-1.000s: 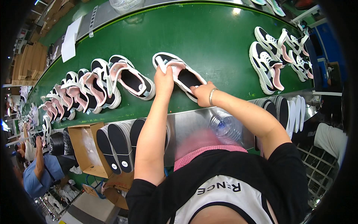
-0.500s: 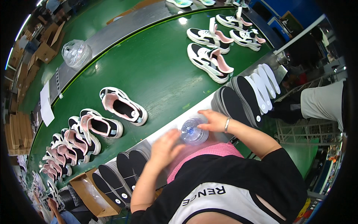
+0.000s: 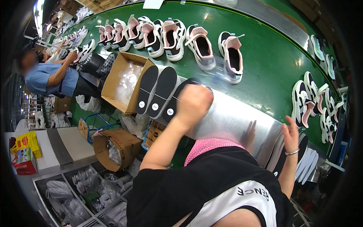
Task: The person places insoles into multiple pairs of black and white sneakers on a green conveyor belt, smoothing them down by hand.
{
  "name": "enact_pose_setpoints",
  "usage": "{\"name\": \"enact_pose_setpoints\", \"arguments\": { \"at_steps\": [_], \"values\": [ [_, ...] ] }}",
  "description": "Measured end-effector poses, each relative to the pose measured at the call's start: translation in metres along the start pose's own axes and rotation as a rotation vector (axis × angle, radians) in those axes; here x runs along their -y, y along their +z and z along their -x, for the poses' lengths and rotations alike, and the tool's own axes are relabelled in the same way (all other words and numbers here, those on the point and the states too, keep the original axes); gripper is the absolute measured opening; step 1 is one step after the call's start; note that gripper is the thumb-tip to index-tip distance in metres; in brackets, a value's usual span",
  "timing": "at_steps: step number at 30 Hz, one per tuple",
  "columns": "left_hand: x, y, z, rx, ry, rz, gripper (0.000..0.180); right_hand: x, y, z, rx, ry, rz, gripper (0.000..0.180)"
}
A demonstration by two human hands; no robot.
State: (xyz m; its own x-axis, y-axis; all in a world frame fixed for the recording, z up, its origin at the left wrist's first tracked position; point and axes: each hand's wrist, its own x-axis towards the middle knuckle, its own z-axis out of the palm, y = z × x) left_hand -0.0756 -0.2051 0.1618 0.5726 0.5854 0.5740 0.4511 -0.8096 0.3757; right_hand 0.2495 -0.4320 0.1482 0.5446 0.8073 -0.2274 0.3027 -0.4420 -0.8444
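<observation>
Three black insoles (image 3: 163, 92) lean side by side against a cardboard box (image 3: 121, 80) at the edge of the steel surface (image 3: 234, 121), each long and flat with a small white round sticker near its lower end. The left hand (image 3: 193, 103) closes its grip on the upper end of the rightmost insole (image 3: 174, 103). The right hand (image 3: 290, 134), fingers spread and holding nothing, hovers by a stack of dark insoles (image 3: 281, 151) at the steel edge's right end. Beyond, pink-and-white sneakers (image 3: 200, 45) sit in a row on the green conveyor belt (image 3: 264, 64). Another person in blue (image 3: 51, 77) works at far left.
</observation>
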Motion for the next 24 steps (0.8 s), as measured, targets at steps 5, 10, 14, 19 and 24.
{"name": "enact_pose_setpoints", "arguments": {
  "at_steps": [5,10,14,19,24],
  "values": [
    [0.046,-0.055,0.031,-0.263,-0.546,-0.330,0.016,-0.015,-0.069,-0.021,-0.235,-0.178,0.284,0.027],
    [0.093,-0.083,0.098,0.039,-0.428,-0.550,0.027,-0.054,-0.138,-0.073,-0.411,0.068,0.608,0.028],
    [0.036,-0.070,0.042,-0.057,-0.674,-0.586,0.039,-0.106,-0.191,-0.098,-0.406,0.293,0.629,0.045],
    [-0.020,-0.028,0.008,0.000,-0.509,-0.215,0.034,-0.156,-0.177,-0.138,0.057,0.393,0.617,0.049],
    [-0.065,0.007,0.007,0.134,-0.569,-0.112,0.032,-0.120,-0.169,-0.174,-0.345,0.333,0.860,0.023]
  ]
}}
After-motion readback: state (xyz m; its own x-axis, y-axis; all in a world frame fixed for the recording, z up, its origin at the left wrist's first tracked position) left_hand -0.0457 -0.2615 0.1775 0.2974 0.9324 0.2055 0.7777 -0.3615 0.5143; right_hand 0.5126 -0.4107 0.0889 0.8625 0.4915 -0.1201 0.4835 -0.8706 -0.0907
